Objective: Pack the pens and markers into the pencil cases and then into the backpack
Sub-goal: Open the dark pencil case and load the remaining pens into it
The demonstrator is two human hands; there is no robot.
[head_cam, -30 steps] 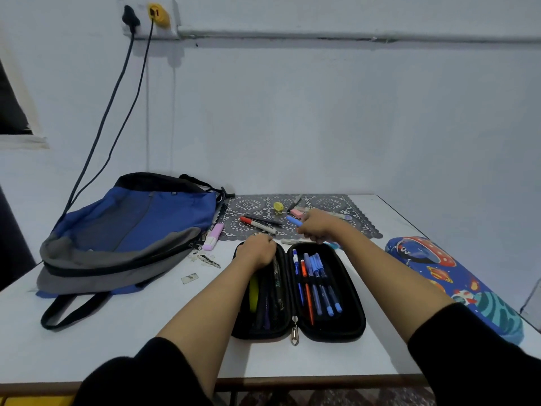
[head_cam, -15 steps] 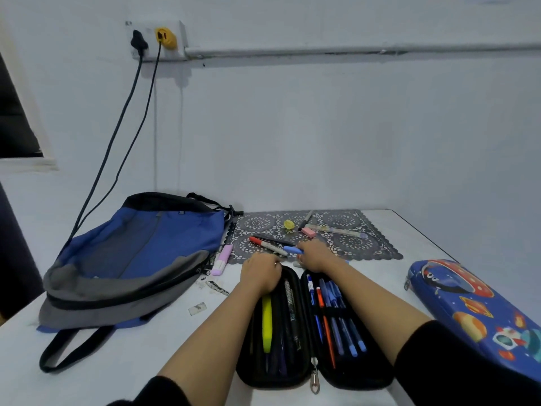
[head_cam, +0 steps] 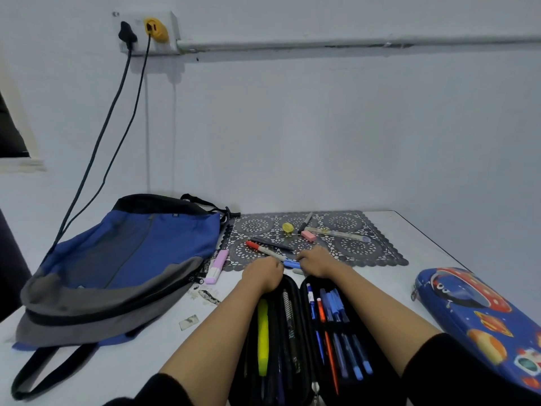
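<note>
The right hand (head_cam: 317, 262) has its fingers curled round a blue pen (head_cam: 290, 263), whose end pokes out toward the left hand (head_cam: 263, 273). The left hand is bunched at the far rim of the open black pencil case (head_cam: 299, 315) (its fingers are hidden, so I cannot tell what they clasp). Beyond the hands a red-capped marker (head_cam: 262, 248) lies on the lace mat (head_cam: 361, 249). The blue backpack (head_cam: 126, 259) lies to the left and a space-print pencil case (head_cam: 483, 317) to the right.
</note>
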